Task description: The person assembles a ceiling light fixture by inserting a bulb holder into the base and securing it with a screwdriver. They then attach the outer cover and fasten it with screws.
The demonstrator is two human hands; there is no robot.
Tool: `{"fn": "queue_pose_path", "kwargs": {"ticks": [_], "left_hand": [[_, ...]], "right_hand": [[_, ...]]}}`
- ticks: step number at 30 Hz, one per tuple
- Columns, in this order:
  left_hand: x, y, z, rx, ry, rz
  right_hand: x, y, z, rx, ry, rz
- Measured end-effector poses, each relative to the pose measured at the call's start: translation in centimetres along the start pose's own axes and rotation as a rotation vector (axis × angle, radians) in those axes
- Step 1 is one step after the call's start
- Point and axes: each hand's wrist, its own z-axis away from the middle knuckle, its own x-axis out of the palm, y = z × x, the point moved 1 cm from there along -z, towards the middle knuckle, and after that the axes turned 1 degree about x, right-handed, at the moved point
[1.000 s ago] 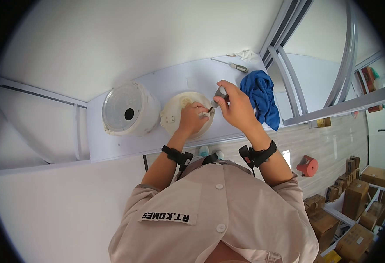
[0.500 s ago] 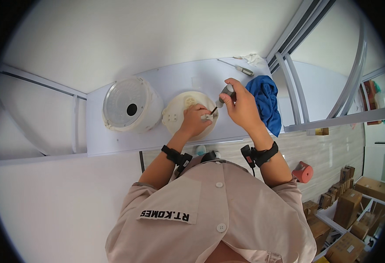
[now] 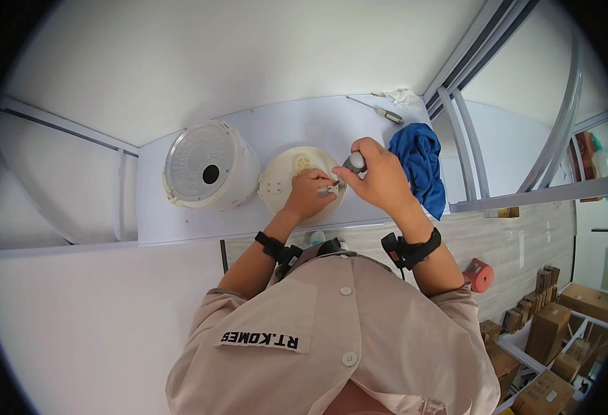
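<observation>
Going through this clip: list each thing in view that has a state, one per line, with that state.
left hand: closed on a small part, resting on the round cream lid
right hand: gripped around the grey-handled tool
grey-handled tool: held, tip down at the small part
round cream lid: lying flat on the table
white cooker body: tipped, hole facing camera
blue cloth: crumpled
screwdriver: lying unused

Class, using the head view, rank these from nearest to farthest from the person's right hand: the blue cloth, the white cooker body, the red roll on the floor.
From the right hand:
1. Blue cloth, just to its right on the table.
2. Red roll, lower right on the floor.
3. White cooker body, far left on the table.
</observation>
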Motion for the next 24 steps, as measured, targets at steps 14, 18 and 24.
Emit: {"fn": "queue_pose_path", "kwargs": {"ticks": [14, 18, 24], "left_hand": [[-0.1, -0.1, -0.1, 0.097, 0.076, -0.009], [-0.5, 0.6, -0.4, 0.163, 0.103, -0.036], [-0.3, 0.9, -0.2, 0.194, 0.157, -0.013]], "right_hand": [[-1.8, -3.2, -1.4, -0.142, -0.052, 0.259], [-1.9, -3.1, -0.7, -0.161, -0.181, 0.108], [-1.6, -4.4, -1.3, 0.111, -0.328, 0.584]]}}
